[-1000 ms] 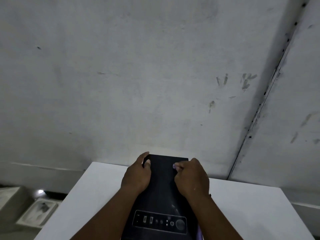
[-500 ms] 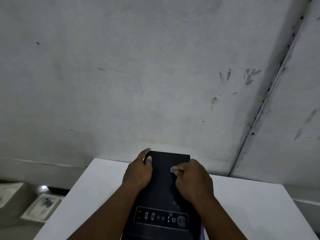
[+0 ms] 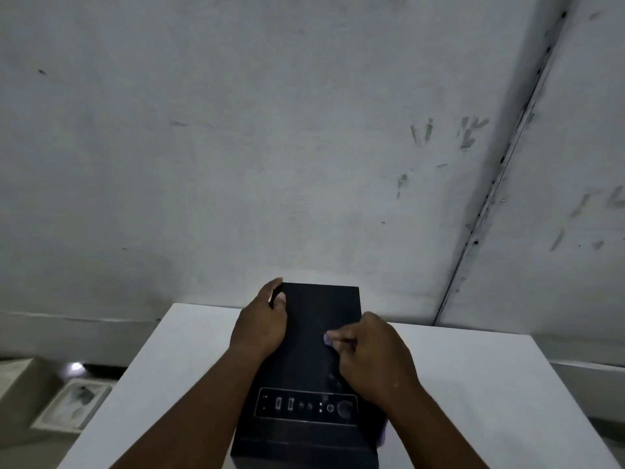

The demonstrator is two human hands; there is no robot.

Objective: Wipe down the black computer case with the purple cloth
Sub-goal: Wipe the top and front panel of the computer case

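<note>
The right hand (image 3: 375, 357) sits on top of the black computer case (image 3: 314, 367), fingers curled in tight, pinching the purple cloth (image 3: 328, 339) against the lid, and only a small lilac tip of that cloth pokes out past the fingertips, towards the middle of the top panel. A further sliver of purple shows low down at the case's right edge, under the forearm (hard to say how much of the cloth hangs there). Over on the other side, the left hand (image 3: 262, 324) lies along the case's left edge, palm down, its thumb hooked at the far left corner and its fingers wrapped over the side, gripping the case.

The case itself stands upright on a white table (image 3: 490, 384), near the middle of it, its far end close to the grey wall (image 3: 270, 147).

Labels now: the control strip (image 3: 306, 407) at the near end of the top panel carries a row of ports, small symbols and a round button at its right, all framed by a thin pale outline, but any lettering there is too small and dim to read. No brand name can be made out on the case.

Down at the far left, below the table, pale boxes (image 3: 67, 404) lie on the floor beside a small bright spot of light (image 3: 76, 366).
</note>
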